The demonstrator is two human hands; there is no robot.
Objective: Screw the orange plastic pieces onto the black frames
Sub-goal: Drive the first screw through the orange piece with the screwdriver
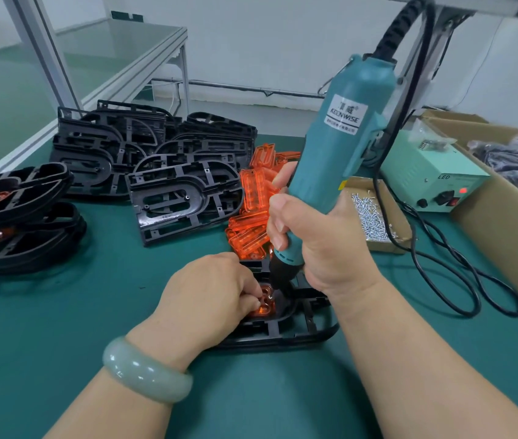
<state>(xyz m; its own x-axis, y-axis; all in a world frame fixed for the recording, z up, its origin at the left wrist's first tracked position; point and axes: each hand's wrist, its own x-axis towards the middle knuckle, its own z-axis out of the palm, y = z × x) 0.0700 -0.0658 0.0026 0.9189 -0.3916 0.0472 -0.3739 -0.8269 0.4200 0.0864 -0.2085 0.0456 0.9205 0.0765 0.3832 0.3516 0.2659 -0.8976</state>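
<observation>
A black frame (295, 327) lies flat on the green mat in front of me, with an orange plastic piece (264, 308) seated in it. My left hand (210, 289) rests on the frame, its fingertips pinching a small screw on the orange piece. My right hand (311, 236) grips a teal electric screwdriver (340, 134) upright, its black tip down beside the screw. My left hand hides most of the orange piece.
Stacks of bare black frames (156, 160) fill the back left. Frames with orange pieces fitted (16, 217) lie at far left. Loose orange pieces (251, 201) are piled in the middle. At the right stand a screw tray (374, 217), a power box (431, 179) and a cardboard box (504, 217).
</observation>
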